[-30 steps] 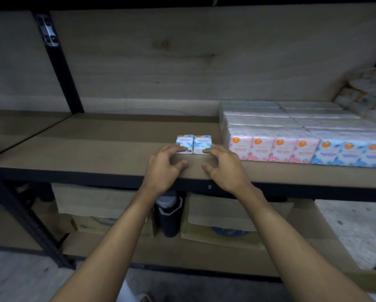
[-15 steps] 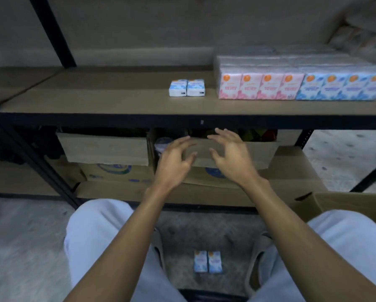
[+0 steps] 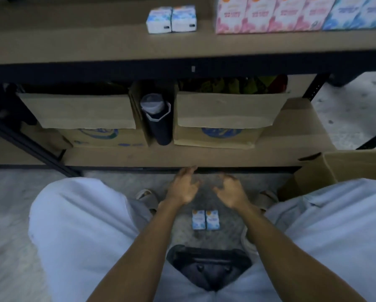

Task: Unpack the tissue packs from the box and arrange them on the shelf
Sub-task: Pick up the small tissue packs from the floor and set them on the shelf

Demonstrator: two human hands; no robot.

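Two tissue packs (image 3: 205, 220) lie on floor (image 3: 8, 214) before shelf edge (image 3: 139, 168).

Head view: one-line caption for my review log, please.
Left hand and right hand, both empty, hover near two tissue packs on the floor; two more packs sit on the shelf above.

hands: left hand (image 3: 182, 188) and right hand (image 3: 230, 190) are dropping away from the shelf (image 3: 95, 44) | reaching: toward floor packs (image 3: 205, 220), lower centre | view: tilting down, shelf packs (image 3: 171, 18) sliding to top edge
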